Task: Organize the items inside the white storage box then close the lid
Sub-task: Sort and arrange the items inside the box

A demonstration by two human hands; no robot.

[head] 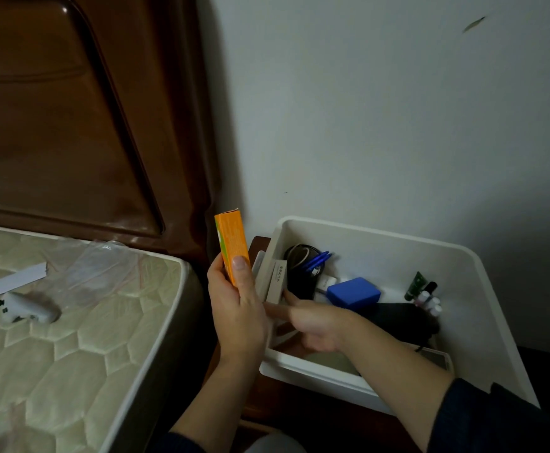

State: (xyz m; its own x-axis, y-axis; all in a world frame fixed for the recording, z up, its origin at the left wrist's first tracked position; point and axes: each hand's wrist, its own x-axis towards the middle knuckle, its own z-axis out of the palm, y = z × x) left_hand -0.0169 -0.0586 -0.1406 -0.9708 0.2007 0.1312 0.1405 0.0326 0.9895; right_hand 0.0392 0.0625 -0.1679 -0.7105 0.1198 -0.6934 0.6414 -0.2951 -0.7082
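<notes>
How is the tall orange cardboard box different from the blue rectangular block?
The tall orange cardboard box is slim and upright, gripped by the left hand outside the white storage box. The blue rectangular block is squat, lies flat inside it and is untouched. The orange box shows print; the blue block looks plain. Both are box-shaped.

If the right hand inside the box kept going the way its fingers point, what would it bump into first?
Probably the beige cartons standing against the white storage box's left wall; the right hand's fingertips look almost on them, though depth is unclear.

Bare hands (237, 308), forearms bare, dark navy sleeves (482, 416) pushed up.
</notes>
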